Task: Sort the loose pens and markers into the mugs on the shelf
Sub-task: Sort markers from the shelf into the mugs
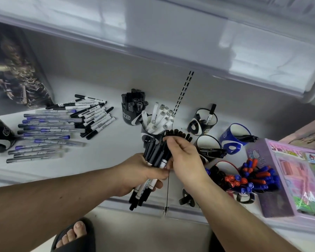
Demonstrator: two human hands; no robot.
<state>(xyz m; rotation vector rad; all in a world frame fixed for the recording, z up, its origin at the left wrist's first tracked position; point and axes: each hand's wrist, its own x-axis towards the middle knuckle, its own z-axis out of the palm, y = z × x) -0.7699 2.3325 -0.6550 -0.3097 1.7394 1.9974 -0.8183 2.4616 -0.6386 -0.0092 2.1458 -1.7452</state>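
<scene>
At shelf front, right hand [184,157] fingertips pinched one cap in bundle [155,157], likely picking it out for mug. Left hand [140,171] clamped round bundle, keeping it together. Just beyond: white-marker mug [153,128]; black mug [130,113] farther. Loose pens [49,131] far left, unsorted. Right: near-empty mugs [209,144], red-blue mug [251,179], pink box [298,175] crowding.

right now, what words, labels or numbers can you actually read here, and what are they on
None can be read for certain.
Square white logo on the black mug: too blurred.
Same logo on the blue mug: too small.
Print along the loose markers on the shelf: too small.
Print on the white barrels in the bundle of markers that the left hand grips: blurred.
Coloured lettering on the pink box: unreadable.
</scene>
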